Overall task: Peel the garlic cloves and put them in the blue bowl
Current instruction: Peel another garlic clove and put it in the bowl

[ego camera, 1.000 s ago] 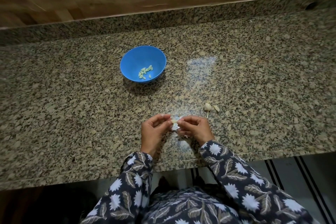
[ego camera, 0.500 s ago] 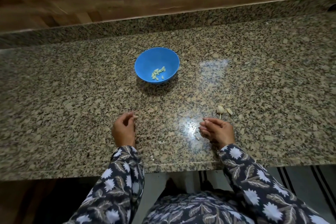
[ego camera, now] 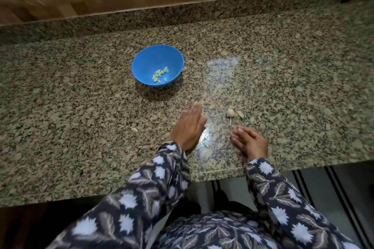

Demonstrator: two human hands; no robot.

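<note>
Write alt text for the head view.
A person's left hand, blurred with fingers straight, extends over a granite counter beside the right hand. Beyond them, a blue bowl holds peeled garlic cloves; a garlic remnant lies near the right hand.

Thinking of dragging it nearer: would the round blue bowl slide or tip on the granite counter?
The round blue bowl looks light, so it likely slides easily on the glossy granite counter. Its narrowing base suggests a rim push might tip it. The few peeled garlic cloves add little ballast.
</note>
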